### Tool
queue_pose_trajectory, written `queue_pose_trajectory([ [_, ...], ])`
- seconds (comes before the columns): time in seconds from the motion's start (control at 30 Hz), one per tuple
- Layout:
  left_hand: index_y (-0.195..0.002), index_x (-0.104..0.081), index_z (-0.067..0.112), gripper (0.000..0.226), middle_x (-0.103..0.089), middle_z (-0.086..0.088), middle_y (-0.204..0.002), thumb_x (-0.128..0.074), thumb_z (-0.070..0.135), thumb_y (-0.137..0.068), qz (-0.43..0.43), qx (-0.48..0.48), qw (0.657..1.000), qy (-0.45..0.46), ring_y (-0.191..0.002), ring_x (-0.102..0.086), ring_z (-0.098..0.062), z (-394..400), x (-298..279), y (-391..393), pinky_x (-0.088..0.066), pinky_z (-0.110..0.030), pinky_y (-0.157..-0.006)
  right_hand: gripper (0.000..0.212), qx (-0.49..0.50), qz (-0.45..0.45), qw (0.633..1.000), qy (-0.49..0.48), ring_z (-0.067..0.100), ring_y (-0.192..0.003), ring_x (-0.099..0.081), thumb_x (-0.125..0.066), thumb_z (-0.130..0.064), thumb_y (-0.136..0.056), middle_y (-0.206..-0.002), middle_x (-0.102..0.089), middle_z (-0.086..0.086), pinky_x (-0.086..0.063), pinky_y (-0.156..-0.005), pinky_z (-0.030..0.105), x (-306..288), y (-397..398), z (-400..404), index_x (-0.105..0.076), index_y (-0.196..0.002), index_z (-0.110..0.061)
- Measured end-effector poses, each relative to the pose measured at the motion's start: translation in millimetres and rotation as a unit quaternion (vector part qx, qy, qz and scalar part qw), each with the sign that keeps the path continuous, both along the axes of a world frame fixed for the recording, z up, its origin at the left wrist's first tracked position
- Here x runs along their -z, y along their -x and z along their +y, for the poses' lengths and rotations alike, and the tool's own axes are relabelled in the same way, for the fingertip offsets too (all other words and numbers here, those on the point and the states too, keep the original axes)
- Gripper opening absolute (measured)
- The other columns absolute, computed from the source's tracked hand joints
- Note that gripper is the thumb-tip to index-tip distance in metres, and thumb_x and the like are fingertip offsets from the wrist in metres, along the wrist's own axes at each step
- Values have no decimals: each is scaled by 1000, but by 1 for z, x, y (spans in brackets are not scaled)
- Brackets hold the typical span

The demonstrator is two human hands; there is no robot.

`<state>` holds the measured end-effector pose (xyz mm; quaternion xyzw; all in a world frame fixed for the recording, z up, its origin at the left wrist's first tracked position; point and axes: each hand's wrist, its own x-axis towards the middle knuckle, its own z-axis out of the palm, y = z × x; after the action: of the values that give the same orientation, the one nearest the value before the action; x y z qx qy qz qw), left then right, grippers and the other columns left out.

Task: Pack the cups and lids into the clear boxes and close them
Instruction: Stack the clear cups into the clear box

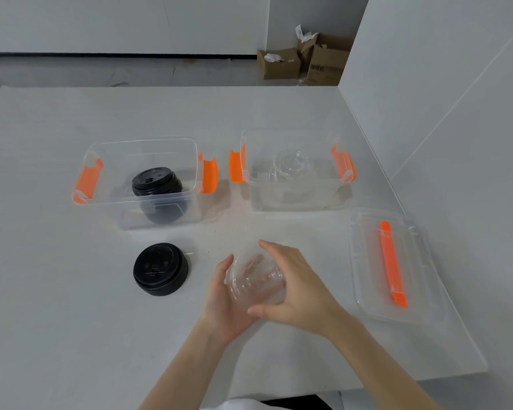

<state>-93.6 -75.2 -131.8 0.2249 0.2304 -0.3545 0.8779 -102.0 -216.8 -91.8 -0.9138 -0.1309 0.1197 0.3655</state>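
Dark print on one of the cardboard cartons (323, 59) beyond the counter is too small to read. Two open clear boxes stand on the white counter (57, 291). The left box (101, 184) holds one stack of black lids (156, 182); the right box (329, 196) holds clear domed lids (292, 167). A second black lid stack (160, 269) sits outside. One box cover (365, 279) lies right. The left hand (219, 303) and right hand (296, 287) grip a clear lid stack (255, 279) between them.
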Motion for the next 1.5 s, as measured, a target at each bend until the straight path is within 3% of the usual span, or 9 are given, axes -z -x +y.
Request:
queue_pose_trajectory([
  [0.17, -101, -63, 15, 46, -67, -12, -93, -53, 49, -71, -18, 8, 1000, 1, -78, -70, -29, -6, -5, -5, -57, -37, -70, 106, 7, 40, 999, -11, -17, -123, -20, -79, -45, -60, -129, -24, -34, -27, -107, 15, 0, -4, -2, -17, -144, -37],
  [0.37, -111, -55, 18, 46, -57, -18, -124, -50, 45, -74, -38, -25, 998, -33, -115, -53, -40, -11, -20, -24, -32, -53, -107, 68, 180, 83, 963, -185, -13, -120, -38, -71, -40, -75, -132, -41, -27, -34, -96, 11, -1, -12, -23, -39, -134, -39],
  [0.5, -92, -69, 20, 40, -73, -11, -92, -37, 44, -88, -119, -43, 984, -129, -85, -68, -27, -29, -49, -43, -45, -42, -89, 17, 293, 110, 907, -281, 5, -96, -61, -58, -24, -89, -112, -65, -4, -47, -83, 16, -3, -30, -31, -62, -104, -32],
  [0.63, -68, -75, 21, 57, -74, -2, -80, -28, 40, -93, -216, -8, 950, -224, -87, -64, -27, -52, -81, -63, -46, -37, -91, 15, 303, 126, 864, -383, 17, -69, -63, -56, -14, -90, -81, -69, 4, -52, -58, 25, -23, -52, -39, -70, -86, -16],
  [0.87, -83, -61, 15, 17, -63, 0, -77, -45, 16, -90, -331, -118, 814, -463, -78, -68, -14, -78, -91, -151, -55, -34, -79, 17, 348, 64, 857, -375, 13, -48, -55, -59, -6, -86, -71, -63, 11, -44, -38, 19, -55, -135, -65, -66, -72, -14],
  [1.03, -74, -63, -5, 31, -63, -14, -74, -41, 15, -85, -337, 2, 717, -610, -74, -58, -25, -83, -71, -228, -48, -39, -71, 24, 391, 64, 863, -313, 20, -51, -57, -67, -2, -77, -72, -62, 14, -49, -38, 22, -52, -206, -82, -62, -100, 0],
  [1.27, -55, -26, 11, 41, -49, -14, -67, -32, 11, -95, -387, 179, 525, -737, -83, -54, -39, -88, -44, -259, -29, -29, -62, 12, 374, 42, 918, -130, 21, -50, -60, -66, -10, -71, -60, -64, -1, -61, -67, 41, -18, -248, -88, -70, -82, -12],
  [1.4, -76, -49, -1, 31, -52, -15, -74, -31, 12, -97, -396, 210, 471, -760, -98, -58, -40, -88, -38, -259, -34, -34, -65, 19, 350, 23, 934, -75, 25, -69, -69, -65, -17, -72, -83, -75, 4, -59, -74, 39, -8, -251, -86, -73, -88, -12],
  [1.5, -57, -27, 11, 40, -28, -2, -58, -33, 12, -96, -403, 209, 448, -771, -80, -54, -37, -88, -33, -259, -30, -30, -57, 17, 333, 4, 943, -25, 36, -77, -68, -60, -12, -75, -89, -75, 16, -58, -70, 40, -7, -251, -83, -71, -84, -2],
])
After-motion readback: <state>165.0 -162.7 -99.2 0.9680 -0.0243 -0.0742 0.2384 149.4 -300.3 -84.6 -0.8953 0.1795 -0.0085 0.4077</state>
